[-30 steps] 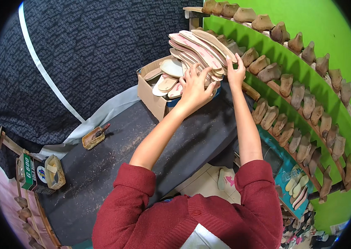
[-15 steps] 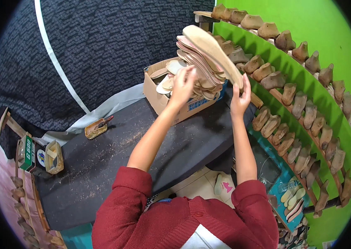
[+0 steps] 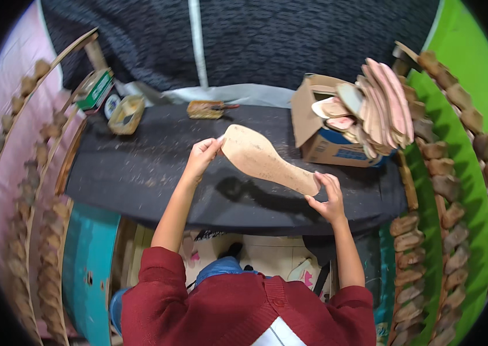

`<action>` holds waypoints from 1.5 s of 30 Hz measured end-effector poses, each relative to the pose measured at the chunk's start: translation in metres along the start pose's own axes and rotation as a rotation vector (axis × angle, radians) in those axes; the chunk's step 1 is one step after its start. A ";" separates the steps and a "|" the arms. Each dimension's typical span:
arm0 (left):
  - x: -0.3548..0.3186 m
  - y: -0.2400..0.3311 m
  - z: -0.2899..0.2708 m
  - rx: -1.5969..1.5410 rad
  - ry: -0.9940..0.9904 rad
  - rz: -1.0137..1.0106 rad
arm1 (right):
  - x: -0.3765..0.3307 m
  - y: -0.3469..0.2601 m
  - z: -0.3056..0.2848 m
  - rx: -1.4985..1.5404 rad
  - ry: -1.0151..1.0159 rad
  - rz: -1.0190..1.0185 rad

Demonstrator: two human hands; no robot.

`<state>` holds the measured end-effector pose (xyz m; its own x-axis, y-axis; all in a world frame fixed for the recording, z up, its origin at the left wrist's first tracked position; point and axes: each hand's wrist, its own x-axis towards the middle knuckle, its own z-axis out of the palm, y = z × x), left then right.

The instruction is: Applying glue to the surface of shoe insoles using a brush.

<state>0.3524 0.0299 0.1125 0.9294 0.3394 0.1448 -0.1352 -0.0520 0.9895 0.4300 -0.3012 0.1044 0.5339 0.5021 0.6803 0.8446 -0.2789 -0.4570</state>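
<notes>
Slanting from far left to near right, the tan insole (image 3: 270,161) is pinched at its broad end by fingers of the left hand (image 3: 204,153), narrow end by those of the right hand (image 3: 329,199), above the dark counter (image 3: 125,173).

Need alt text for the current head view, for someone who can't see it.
A person's left hand and right hand hold a tan sole-shaped piece by its wide and narrow ends, above a dark-covered table. Behind, to the right, a cardboard box overflows with similar pieces; rows of brown shoe lasts line both sides.
</notes>
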 end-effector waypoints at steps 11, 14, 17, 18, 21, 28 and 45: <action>-0.109 -0.046 -0.087 0.075 0.364 0.005 | 0.035 -0.017 0.102 0.252 -0.404 -0.137; -0.111 -0.050 -0.110 0.084 0.403 -0.064 | 0.050 -0.018 0.131 0.273 -0.465 -0.143; -0.106 -0.050 -0.132 0.210 0.360 -0.206 | 0.062 -0.014 0.158 0.270 -0.524 -0.115; -0.104 -0.053 -0.139 0.210 0.364 -0.215 | 0.066 -0.014 0.166 0.263 -0.546 -0.113; -0.088 -0.062 -0.161 0.377 0.372 -0.178 | 0.080 -0.014 0.185 0.254 -0.574 -0.107; -0.060 -0.057 -0.209 0.876 0.387 0.116 | 0.111 -0.006 0.209 0.144 -0.572 -0.133; -0.026 -0.060 -0.235 0.966 -0.186 0.295 | 0.200 0.043 0.314 0.997 0.213 1.015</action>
<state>0.2553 0.2449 0.0502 0.9535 0.0443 0.2980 -0.1089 -0.8715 0.4782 0.5608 0.0446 0.0407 0.9480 0.2826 -0.1465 -0.2295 0.2879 -0.9298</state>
